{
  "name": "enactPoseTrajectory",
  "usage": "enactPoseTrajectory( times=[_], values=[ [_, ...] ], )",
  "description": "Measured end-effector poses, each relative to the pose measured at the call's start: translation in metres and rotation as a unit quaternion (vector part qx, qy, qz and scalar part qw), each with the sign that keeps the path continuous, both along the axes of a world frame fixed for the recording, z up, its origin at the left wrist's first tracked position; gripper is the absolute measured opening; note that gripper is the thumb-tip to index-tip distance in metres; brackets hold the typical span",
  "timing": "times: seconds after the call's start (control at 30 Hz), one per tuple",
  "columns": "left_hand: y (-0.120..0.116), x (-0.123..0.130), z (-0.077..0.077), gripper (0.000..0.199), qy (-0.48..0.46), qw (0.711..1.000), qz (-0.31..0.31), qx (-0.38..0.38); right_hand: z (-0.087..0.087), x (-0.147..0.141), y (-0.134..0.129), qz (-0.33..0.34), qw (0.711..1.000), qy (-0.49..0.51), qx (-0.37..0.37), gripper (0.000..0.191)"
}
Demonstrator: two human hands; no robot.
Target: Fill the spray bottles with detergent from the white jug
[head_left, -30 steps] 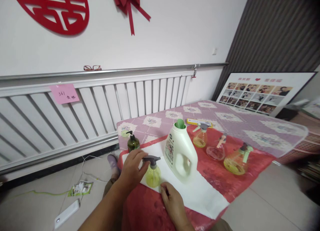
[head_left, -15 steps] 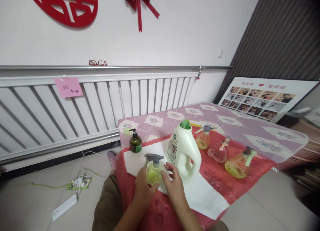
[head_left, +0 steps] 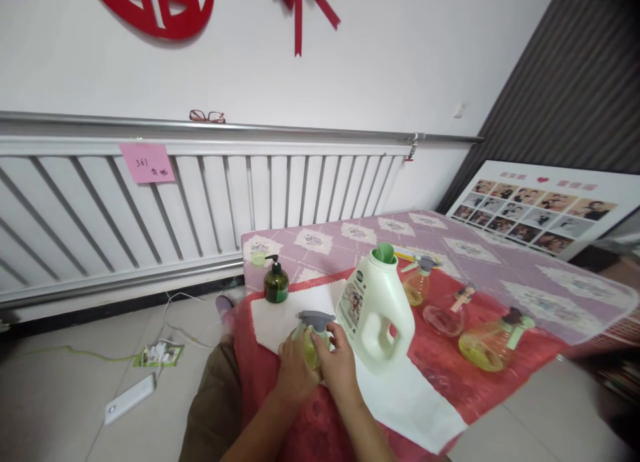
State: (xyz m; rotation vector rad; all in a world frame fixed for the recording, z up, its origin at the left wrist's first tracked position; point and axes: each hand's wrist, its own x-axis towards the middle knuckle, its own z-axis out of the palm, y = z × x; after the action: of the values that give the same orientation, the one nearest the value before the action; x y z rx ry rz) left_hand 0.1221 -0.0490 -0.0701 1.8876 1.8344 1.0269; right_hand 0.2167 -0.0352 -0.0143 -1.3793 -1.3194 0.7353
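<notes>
between left hand [head_left: 296,370] and right hand [head_left: 341,363], a spray bottle [head_left: 311,350] of yellow-green liquid, roughly upright, grey trigger head [head_left: 317,320] above the fingers. with the left hand, partly closed around the near left side, gripping the body. with the right hand, half curled, thumb and fingers grasping near the neck. just beside the right hand, to the right, a pale green jug [head_left: 376,312] on a white sheet [head_left: 410,392]; farther off to the left, a dark green pump bottle [head_left: 276,285].

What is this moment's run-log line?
left hand: gripping spray bottle | right hand: gripping same bottle | jug: upright | pump bottle: upright
</notes>
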Motion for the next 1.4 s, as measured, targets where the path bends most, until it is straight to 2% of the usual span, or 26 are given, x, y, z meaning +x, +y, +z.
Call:
enactPoseTrajectory(
  times=[0.23, 0.33, 0.47, 0.63, 0.73, 0.87, 1.0, 1.17, 1.23, 1.33, 1.4],
  values=[
    [0.004, 0.002, -0.009, 0.051, -0.006, 1.000, 0.008, 0.030, -0.003, 0.010, 0.003, 0.077, 0.997, 0.024, 0.009, 0.032],
    [0.003, 0.002, -0.013, 0.062, -0.021, 0.998, 0.010, 0.059, -0.002, 0.016, 0.005, 0.141, 0.989, 0.035, 0.002, 0.034],
    [0.004, 0.001, -0.020, 0.075, -0.042, 0.995, 0.007, 0.096, 0.007, 0.024, 0.006, 0.192, 0.981, 0.024, -0.005, 0.034],
    [0.007, 0.001, -0.027, 0.070, -0.044, 0.991, -0.001, 0.123, 0.020, 0.029, 0.008, 0.213, 0.977, -0.021, -0.001, 0.024],
    [0.007, 0.002, -0.025, 0.067, -0.040, 0.989, 0.004, 0.141, 0.022, 0.029, 0.009, 0.215, 0.976, -0.029, -0.003, 0.019],
    [0.005, 0.004, -0.020, 0.058, -0.033, 0.990, 0.016, 0.133, 0.016, 0.024, 0.008, 0.192, 0.981, -0.015, -0.017, 0.017],
    [0.003, 0.004, -0.017, 0.057, -0.032, 0.992, 0.031, 0.115, 0.009, 0.012, 0.007, 0.129, 0.991, 0.012, -0.025, 0.025],
    [0.001, 0.000, -0.010, 0.063, -0.056, 0.996, 0.000, 0.074, 0.003, -0.004, 0.008, 0.056, 0.996, 0.052, -0.036, 0.033],
    [0.001, -0.001, -0.008, 0.059, -0.056, 0.996, 0.000, 0.069, 0.000, -0.006, 0.007, 0.050, 0.996, 0.068, -0.039, 0.040],
    [0.001, 0.000, -0.006, 0.061, -0.057, 0.996, 0.001, 0.069, -0.002, -0.001, 0.005, 0.074, 0.993, 0.088, -0.037, 0.059],
    [0.001, 0.001, -0.006, 0.065, -0.057, 0.996, 0.001, 0.070, -0.002, 0.005, 0.003, 0.115, 0.988, 0.099, -0.038, 0.057]
  ],
)
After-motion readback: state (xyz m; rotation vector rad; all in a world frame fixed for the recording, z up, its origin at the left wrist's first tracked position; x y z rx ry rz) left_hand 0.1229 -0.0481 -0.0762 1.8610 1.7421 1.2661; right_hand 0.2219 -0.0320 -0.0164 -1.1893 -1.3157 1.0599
